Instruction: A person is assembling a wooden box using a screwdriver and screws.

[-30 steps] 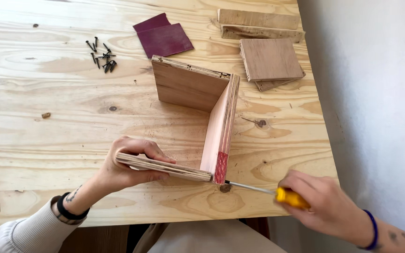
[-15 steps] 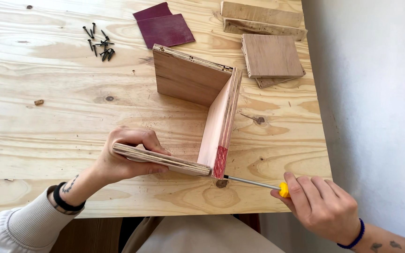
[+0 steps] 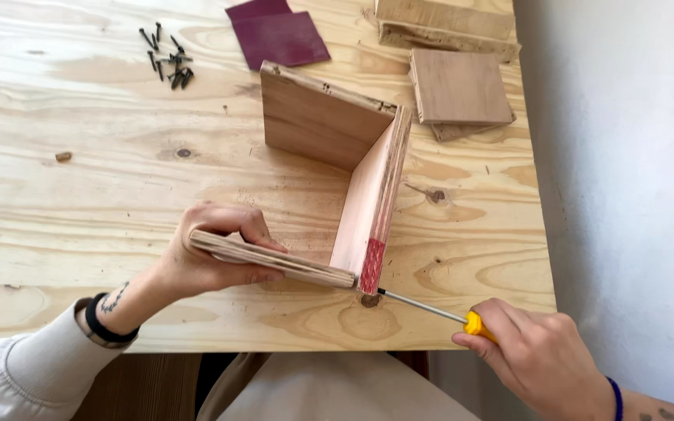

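Left hand (image 3: 212, 253) clamped in a firm grip on the near plywood panel (image 3: 271, 261), held on edge against the red-marked end of the plywood U-frame (image 3: 372, 199) standing on the pine tabletop (image 3: 79, 203). Right hand (image 3: 536, 359) closed around a yellow-handled screwdriver (image 3: 450, 314), shaft tip touching the frame's near corner. Beyond the frame: 2 maroon sandpaper sheets (image 3: 278, 35), loose black screws (image 3: 167, 58) to their left, stacked wood offcuts (image 3: 458, 86) to the right.
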